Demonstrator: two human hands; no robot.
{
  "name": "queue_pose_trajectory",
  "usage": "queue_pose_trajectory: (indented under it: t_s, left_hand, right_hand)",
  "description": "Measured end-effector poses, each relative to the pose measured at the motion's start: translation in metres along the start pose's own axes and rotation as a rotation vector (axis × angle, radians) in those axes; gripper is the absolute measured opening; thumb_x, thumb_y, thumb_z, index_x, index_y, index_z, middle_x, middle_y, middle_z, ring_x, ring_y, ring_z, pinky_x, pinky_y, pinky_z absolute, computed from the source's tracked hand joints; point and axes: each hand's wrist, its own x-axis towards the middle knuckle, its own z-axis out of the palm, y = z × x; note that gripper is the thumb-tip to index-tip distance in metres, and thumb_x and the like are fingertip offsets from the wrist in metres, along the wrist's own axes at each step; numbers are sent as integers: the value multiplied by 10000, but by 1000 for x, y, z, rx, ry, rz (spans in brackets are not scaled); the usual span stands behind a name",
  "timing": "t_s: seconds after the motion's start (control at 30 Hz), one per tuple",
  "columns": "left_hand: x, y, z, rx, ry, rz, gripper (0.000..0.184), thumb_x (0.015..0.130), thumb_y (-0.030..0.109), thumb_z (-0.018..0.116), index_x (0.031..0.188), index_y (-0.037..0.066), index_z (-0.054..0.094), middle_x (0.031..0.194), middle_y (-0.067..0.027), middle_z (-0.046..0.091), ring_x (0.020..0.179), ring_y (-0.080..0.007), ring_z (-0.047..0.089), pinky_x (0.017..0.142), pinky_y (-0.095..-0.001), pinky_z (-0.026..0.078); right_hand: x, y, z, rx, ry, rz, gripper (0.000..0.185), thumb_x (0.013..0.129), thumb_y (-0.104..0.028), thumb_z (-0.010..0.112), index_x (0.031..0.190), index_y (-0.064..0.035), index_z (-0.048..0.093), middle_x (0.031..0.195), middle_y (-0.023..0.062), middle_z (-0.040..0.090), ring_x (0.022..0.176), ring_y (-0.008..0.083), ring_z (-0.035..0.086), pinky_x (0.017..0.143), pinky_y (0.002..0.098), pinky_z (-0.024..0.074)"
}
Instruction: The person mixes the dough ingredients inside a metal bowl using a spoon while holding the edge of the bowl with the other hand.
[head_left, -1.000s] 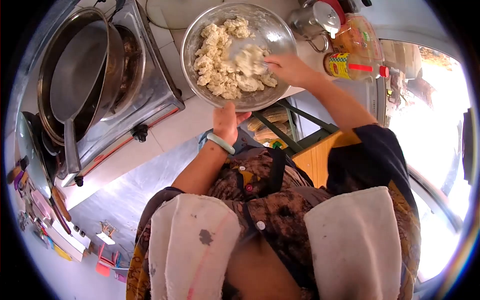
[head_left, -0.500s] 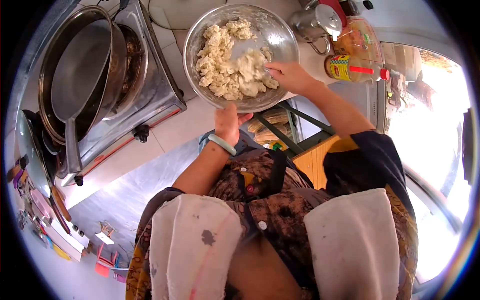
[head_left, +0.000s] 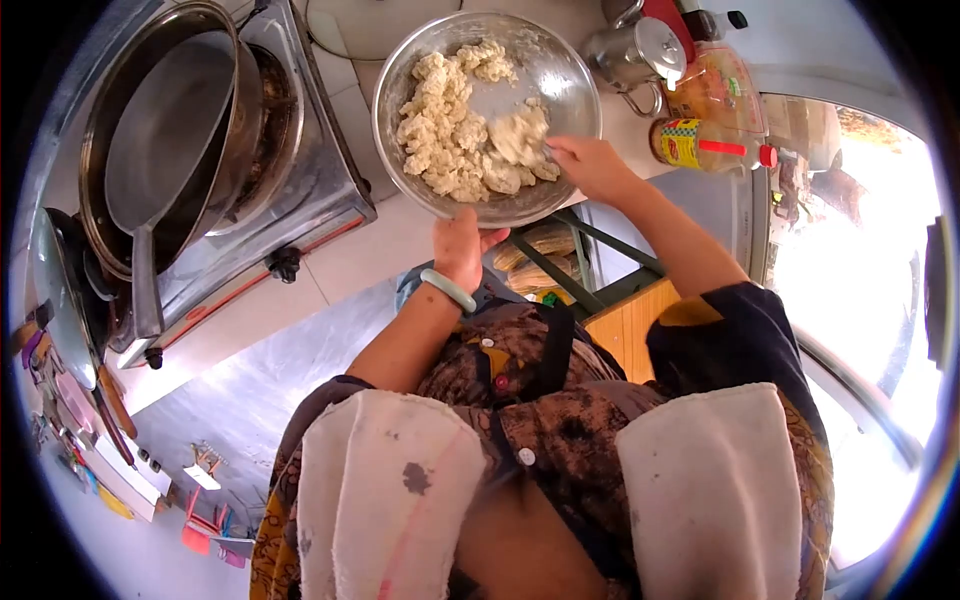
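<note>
A wide metal bowl [head_left: 545, 65] on the counter holds clumpy, pale dough [head_left: 437, 125], most of it along the bowl's left and lower sides. My left hand [head_left: 459, 250], below a pale green bangle, grips the bowl's near rim. At the bowl's right side, my right hand [head_left: 598, 172] is closed round the end of a thin utensil, mostly hidden by my fingers and by dough. The utensil's far end carries a blurred lump of dough inside the bowl.
On the left, a large pan with a smaller long-handled pan [head_left: 165, 130] inside sits on a gas stove [head_left: 330, 190]. A metal pitcher [head_left: 630, 55] and an oil bottle [head_left: 700, 145] stand right of the bowl. Below the counter is a green frame [head_left: 560, 275].
My right hand has moved slightly right and down, with the dough on the utensil shifting too. My left hand stays on the rim. The whole view has shifted a little.
</note>
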Motion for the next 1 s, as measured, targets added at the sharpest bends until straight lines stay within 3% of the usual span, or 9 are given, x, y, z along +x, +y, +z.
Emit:
queue_pose_trajectory:
  t_s: [0.07,0.17,0.27,0.37,0.47,0.63,0.73,0.83,1.0]
  left_hand:
    - [4,-7,-4,-17,-13,3,272,919,111,439,1108,-71,511,1100,-186,607,903,-289,644,687,-378,593]
    - [-4,0,1,-21,-11,-10,266,919,103,435,1100,-72,517,1089,-184,608,905,-289,644,688,-377,594]
    - [-2,-2,2,-28,-15,2,259,919,96,429,1093,-74,521,1078,-183,609,905,-292,644,690,-368,595]
    - [-3,-1,2,-32,-30,-12,253,921,89,418,1086,-72,521,1073,-182,609,897,-290,644,690,-359,595]
    - [-5,1,5,-1,5,23,255,929,91,406,1068,-99,503,1055,-217,616,881,-296,651,746,-390,590]
    - [-8,4,6,-3,-4,5,242,924,81,405,1054,-92,513,1058,-197,607,897,-289,648,714,-368,596]
    - [-4,0,5,2,1,3,246,920,82,410,1050,-98,517,1067,-197,602,897,-292,647,698,-362,598]
    - [-5,0,3,-9,16,-1,244,922,87,418,1057,-89,520,1068,-198,603,892,-296,648,700,-370,598]
    - [-2,-1,-1,-15,-49,16,253,926,101,425,1078,-78,519,1066,-193,602,896,-296,647,704,-371,597]
  right_hand:
    - [30,-11,15,74,73,-1,299,934,-253,447,1116,-92,622,996,216,635,960,415,591,834,463,476]
    - [47,-34,1,-95,63,-5,297,949,-222,499,1151,-47,629,989,205,658,864,358,638,779,406,493]
    - [24,5,1,-152,-60,-100,295,945,-242,509,1139,-60,637,1002,207,655,904,374,630,794,423,488]
    - [-11,2,-13,-173,-166,-91,266,933,-234,434,1049,-74,611,971,221,631,924,413,591,806,488,464]
    - [6,15,-11,-140,21,-141,243,923,-211,436,1020,-79,615,950,214,639,902,407,605,787,492,477]
    - [67,5,-48,-536,-1,-180,187,899,-189,462,940,-84,612,908,195,652,872,396,635,741,486,509]
    - [60,-5,-63,-780,-309,-147,317,957,-251,464,1220,-136,598,1073,176,652,918,383,629,837,496,485]
    - [20,-10,-54,-513,-279,-293,215,909,-207,442,1014,-107,600,934,198,648,884,397,629,780,510,497]
    - [24,-6,-47,-504,-254,-297,215,915,-208,449,1023,-121,614,958,180,655,889,389,633,783,495,510]
